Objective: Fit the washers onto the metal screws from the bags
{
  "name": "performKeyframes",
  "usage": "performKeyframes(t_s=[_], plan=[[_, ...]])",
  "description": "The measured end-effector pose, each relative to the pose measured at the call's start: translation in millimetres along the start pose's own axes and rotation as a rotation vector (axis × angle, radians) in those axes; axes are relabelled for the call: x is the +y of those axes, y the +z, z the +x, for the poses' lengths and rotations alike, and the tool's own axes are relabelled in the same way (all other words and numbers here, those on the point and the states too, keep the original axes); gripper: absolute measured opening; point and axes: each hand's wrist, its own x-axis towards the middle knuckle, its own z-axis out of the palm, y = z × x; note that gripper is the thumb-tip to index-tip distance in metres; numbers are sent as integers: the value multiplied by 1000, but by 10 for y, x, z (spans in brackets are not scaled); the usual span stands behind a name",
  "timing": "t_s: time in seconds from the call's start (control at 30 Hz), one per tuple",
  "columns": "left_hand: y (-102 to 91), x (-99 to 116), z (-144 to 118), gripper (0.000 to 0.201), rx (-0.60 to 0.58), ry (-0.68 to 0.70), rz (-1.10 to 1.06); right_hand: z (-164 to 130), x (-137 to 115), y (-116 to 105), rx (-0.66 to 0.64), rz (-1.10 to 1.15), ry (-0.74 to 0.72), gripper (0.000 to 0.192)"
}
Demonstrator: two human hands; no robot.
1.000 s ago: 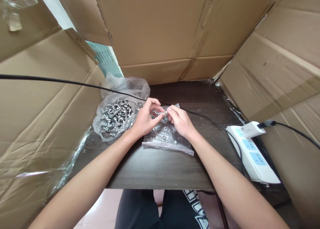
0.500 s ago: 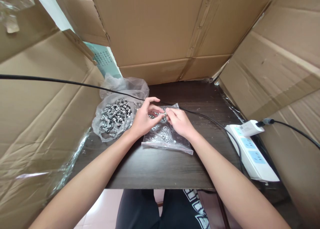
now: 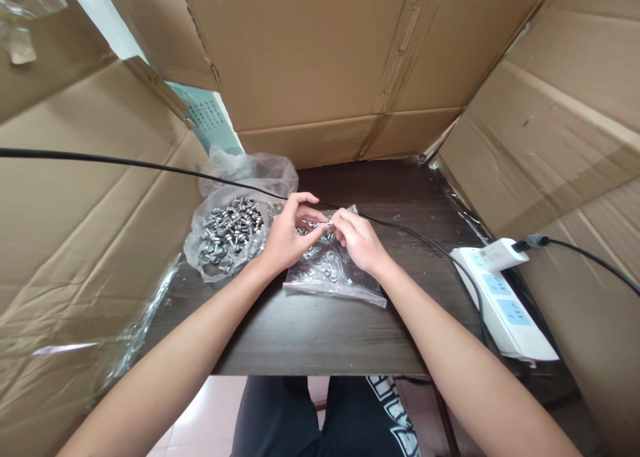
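The left hand (image 3: 286,238) and the right hand (image 3: 357,240) meet over the middle of the bench (image 3: 320,330). Both pinch one small metal bolt (image 3: 325,224) between thumb and fingertips, one hand at each end. It is tiny in the view, so there may be a washer or nut on it too; I cannot tell.

The bolt looks hard and stiff. It will not bend or break. It is light, smooth and shiny, so it can slip and roll away. The best place to hold it is the head at one end, with the other hand on the thin shaft.

Just under the hands lies a flat clear bag (image 3: 334,274) with a few round washers inside. The bag is soft and floppy. Beside the left hand sits a bigger open bag of bolts (image 3: 230,234), piled up and likely heavy together.

A black cable (image 3: 100,158) runs behind the hands. A white power strip (image 3: 505,297) lies at the right. Cardboard walls (image 3: 310,57) stand all around.
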Motion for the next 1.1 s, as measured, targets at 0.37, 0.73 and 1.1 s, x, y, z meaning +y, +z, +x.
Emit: performKeyframes(t_s=[0.37,0.73,1.1], plan=[[-3,-26,-30,42,-40,34,65,9,10,-1,11,-33,18,36],[-3,-48,-39,32,-54,85,152,14,-5,14,-10,-11,44,32],[18,-22,-57,32,-64,104,125,27,5,19,-12,6,71,39]])
